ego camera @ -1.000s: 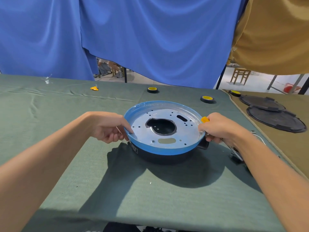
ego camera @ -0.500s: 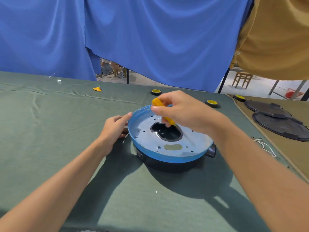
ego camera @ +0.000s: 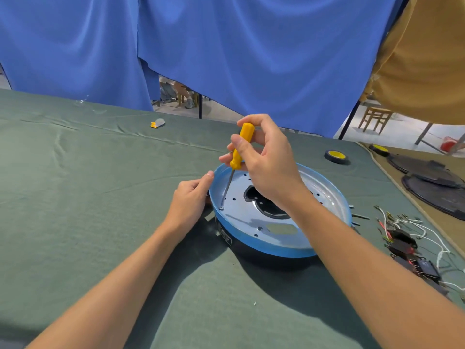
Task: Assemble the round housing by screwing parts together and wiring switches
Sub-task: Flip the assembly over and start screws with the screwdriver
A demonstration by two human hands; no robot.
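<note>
The right hand (ego camera: 266, 159) pinched the yellow screwdriver (ego camera: 242, 146) by its handle, fingers clamped, tip down inside the round housing (ego camera: 274, 249) on the green table (ego camera: 100, 197); the left hand (ego camera: 191, 197), fingers curled, held its left rim.

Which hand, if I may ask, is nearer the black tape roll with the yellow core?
Right. The right hand, holding the yellow-handled screwdriver, is left of the tape roll; the left hand, farther left, holds the round blue housing.

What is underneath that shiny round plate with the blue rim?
A black housing shows below the blue rim and through the centre cutout. Inside is dark, and the right hand covers part of the cutout, so any contents stay hidden.
</note>
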